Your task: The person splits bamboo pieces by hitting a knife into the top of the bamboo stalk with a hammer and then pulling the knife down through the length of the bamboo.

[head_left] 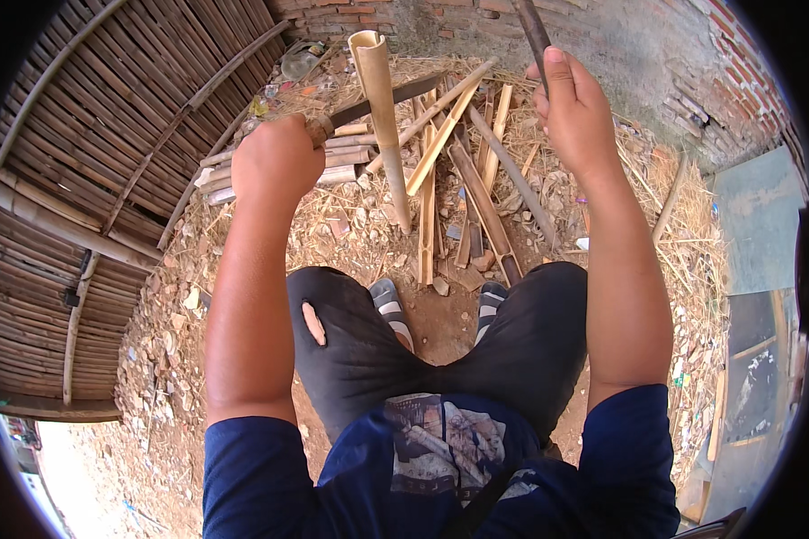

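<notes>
My left hand (274, 160) is closed round the wooden handle of a machete (418, 88), whose dark blade points right. The blade crosses an upright length of bamboo (379, 99), showing on both sides of it; how deep it sits in the bamboo is hidden. A slit runs down from the bamboo's rolled top, and its lower end reaches the ground beyond my left foot. Raised at the upper right, my right hand (573, 112) grips a dark stick (532, 31), apart from the machete. The stick's far end lies outside the picture.
Split bamboo halves (445, 139) lie scattered beyond my feet. Several whole bamboo pieces (346, 162) are stacked left of them. Straw and chips cover the ground. A slatted bamboo wall (117, 117) rises on the left, a brick wall (665, 72) at the back, and grey boards (755, 225) lean right.
</notes>
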Demonstrator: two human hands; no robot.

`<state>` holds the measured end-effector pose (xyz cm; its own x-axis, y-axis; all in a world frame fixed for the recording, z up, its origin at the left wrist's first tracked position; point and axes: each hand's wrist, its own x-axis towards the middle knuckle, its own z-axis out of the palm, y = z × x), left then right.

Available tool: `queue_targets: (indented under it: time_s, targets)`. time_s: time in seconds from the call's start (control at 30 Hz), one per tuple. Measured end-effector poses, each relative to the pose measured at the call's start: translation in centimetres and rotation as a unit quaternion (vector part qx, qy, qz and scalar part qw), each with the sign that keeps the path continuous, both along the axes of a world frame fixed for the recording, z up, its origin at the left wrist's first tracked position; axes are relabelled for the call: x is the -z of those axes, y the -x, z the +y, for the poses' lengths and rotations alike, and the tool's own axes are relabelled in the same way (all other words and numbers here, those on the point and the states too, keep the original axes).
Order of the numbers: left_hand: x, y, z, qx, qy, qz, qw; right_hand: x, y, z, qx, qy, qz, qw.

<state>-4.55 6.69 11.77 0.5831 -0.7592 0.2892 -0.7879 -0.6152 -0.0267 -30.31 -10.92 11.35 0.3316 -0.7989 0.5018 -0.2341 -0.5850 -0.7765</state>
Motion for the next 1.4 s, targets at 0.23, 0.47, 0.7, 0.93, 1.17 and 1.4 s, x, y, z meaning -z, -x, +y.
queue_targets:
  time_s: [0.23,0.47,0.7,0.93,1.17,1.4]
  targets:
    - [-0.6,0.4,-0.8,-0.01,-0.026,0.027,0.999,4.8,-1.9,0.5,-0.029,-0.054,0.275,0.959]
    - [0.2,-0.8,-0.4,-0.002,-0.003,-0.018,1.0,0.8,-0.7,0.0,0.023,-0.026,0.028,0.999]
    - [0.1,-0.1,-1.6,0.009,0.004,-0.011,1.0,6.7,-2.4,0.6,0.025,-0.008,0.195,0.98]
    - [0.1,-0.7,-1.2,0.001,-0.005,-0.021,1.0,3.9,-1.4,-0.5,0.016,0.034,0.111,0.993]
    - [0.0,-0.3,-1.5,-0.004,0.001,-0.016,1.0,5.1,-2.7,0.7,0.057,0.014,0.063,0.996]
    - [-0.7,-1.3,-1.8,-0.014,-0.034,-0.012,0.999,5.8,-1.8,-0.9,-0.024,-0.019,0.183,0.983]
